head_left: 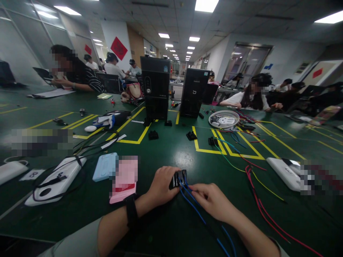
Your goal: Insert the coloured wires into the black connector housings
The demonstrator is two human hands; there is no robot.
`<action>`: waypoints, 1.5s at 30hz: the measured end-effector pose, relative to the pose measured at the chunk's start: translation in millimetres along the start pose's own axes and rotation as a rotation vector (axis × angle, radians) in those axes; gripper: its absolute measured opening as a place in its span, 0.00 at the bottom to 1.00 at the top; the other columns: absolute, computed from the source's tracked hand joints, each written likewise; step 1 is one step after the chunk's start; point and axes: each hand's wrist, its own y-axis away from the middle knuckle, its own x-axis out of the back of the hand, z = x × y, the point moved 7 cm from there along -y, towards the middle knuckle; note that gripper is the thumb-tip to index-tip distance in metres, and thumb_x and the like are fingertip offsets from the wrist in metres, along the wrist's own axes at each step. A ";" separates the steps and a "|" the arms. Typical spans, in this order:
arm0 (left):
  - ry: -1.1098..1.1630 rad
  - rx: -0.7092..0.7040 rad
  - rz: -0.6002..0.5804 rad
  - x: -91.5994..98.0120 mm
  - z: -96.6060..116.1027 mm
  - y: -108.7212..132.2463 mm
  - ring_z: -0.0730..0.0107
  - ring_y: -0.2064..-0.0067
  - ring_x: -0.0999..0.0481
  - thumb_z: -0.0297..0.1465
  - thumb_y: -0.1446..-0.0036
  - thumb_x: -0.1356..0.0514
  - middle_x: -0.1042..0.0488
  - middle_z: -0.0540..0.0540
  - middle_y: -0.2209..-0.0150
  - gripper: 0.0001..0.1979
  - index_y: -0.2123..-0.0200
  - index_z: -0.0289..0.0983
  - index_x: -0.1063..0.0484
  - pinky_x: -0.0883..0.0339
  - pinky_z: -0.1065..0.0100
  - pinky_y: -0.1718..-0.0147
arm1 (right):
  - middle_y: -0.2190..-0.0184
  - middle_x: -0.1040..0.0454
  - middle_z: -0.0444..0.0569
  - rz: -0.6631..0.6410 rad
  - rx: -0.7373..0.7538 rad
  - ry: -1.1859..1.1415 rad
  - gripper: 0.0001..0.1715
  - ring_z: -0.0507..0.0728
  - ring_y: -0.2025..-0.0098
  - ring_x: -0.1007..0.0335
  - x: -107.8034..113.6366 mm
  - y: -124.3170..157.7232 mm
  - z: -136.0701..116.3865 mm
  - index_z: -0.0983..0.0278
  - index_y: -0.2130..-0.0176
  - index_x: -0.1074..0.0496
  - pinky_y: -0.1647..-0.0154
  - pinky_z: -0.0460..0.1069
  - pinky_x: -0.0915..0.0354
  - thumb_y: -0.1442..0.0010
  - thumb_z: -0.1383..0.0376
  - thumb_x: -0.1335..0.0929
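My left hand (164, 184) is wrapped round a small black terminal block (182, 175) near the table's front edge. Two blue wires (197, 210) run from the block's near side down toward my right forearm. The fingers of my right hand (211, 200) are pinched together at one blue wire, close to where it meets the block. A reddish spot shows at those fingertips, too small to make out. Part of the block is covered by my left fingers.
Red wires (257, 200) and a yellow-green wire (268, 187) lie to the right. Several black blocks, such as one (153, 135), sit farther back, before two black computer towers (155, 89). A white basket (223, 112) stands back right. A pink case (118, 196) and white power banks (61, 175) lie left.
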 end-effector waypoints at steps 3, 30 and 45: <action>-0.005 0.003 -0.003 1.1 1.7 -0.6 0.57 0.52 0.32 0.32 0.50 0.38 0.29 0.46 0.53 0.22 0.50 0.41 0.36 0.41 0.57 0.52 | 0.83 0.41 0.39 -0.086 -0.056 -0.247 0.23 0.47 0.82 0.48 -6.2 0.6 1.1 0.68 0.55 0.26 0.82 0.42 0.52 0.37 0.55 0.39; -0.008 0.041 -0.003 -0.5 0.1 -1.7 0.57 0.52 0.32 0.30 0.51 0.38 0.29 0.46 0.53 0.23 0.51 0.42 0.36 0.42 0.56 0.52 | 0.85 0.45 0.37 0.046 -0.146 -0.460 0.24 0.46 0.84 0.55 4.4 -5.5 17.3 0.71 0.57 0.27 0.84 0.43 0.57 0.41 0.54 0.36; -0.003 0.033 0.002 -0.5 -2.2 -1.1 0.57 0.52 0.32 0.29 0.51 0.38 0.29 0.46 0.53 0.23 0.50 0.42 0.36 0.42 0.57 0.53 | 0.84 0.45 0.36 -0.054 -0.046 -0.286 0.20 0.47 0.82 0.53 -10.0 -4.7 16.7 0.68 0.55 0.25 0.80 0.43 0.55 0.40 0.58 0.36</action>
